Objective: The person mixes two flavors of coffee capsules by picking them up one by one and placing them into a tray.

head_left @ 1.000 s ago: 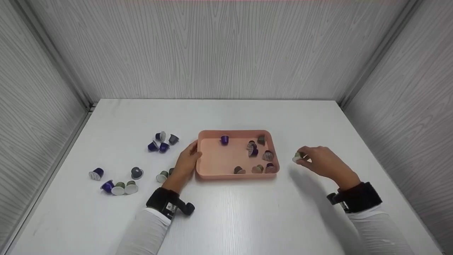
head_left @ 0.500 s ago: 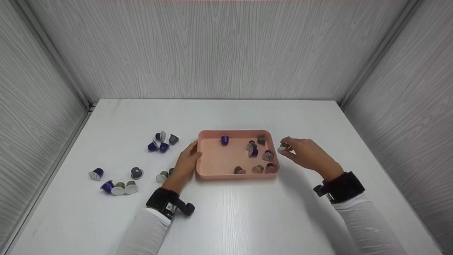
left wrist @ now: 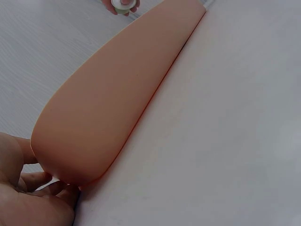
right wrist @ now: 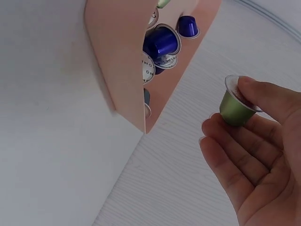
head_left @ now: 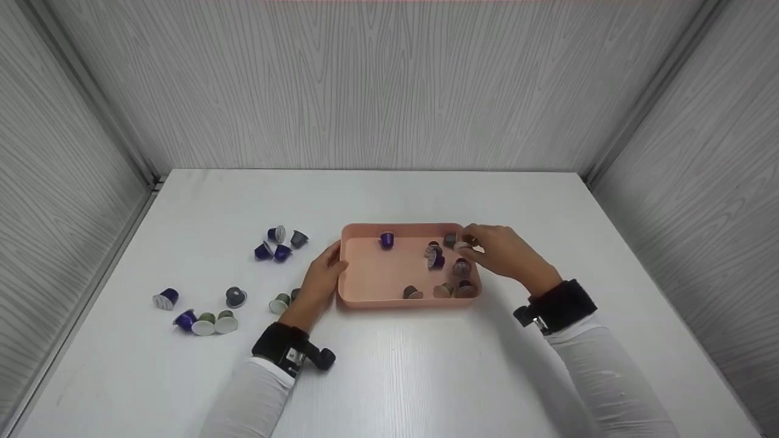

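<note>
A pink tray (head_left: 377, 267) holds several coffee capsules, most of them toward its right side. My left hand (head_left: 319, 277) grips the tray's left wall, thumb over the rim; the left wrist view shows its fingers (left wrist: 35, 181) at the tray's outer corner. My right hand (head_left: 502, 252) is over the tray's right edge. Between thumb and fingers it pinches a green coffee capsule (right wrist: 235, 106), lid toward the thumb. Inside the tray, a purple capsule (head_left: 387, 240) lies alone near the back wall, and a dark capsule (head_left: 450, 240) sits in the back right corner.
Left of the tray on the white table (head_left: 389, 377) lie loose capsules: a back group with a purple capsule (head_left: 282, 253), and a front group with a green capsule (head_left: 226, 322). A green capsule (head_left: 279, 303) is beside the left wrist. Grey panels (head_left: 377, 85) enclose the table.
My right hand has moved left with the green coffee capsule, from the table's right side to over the tray's right edge. The left hand and the tray have stayed in place.
</note>
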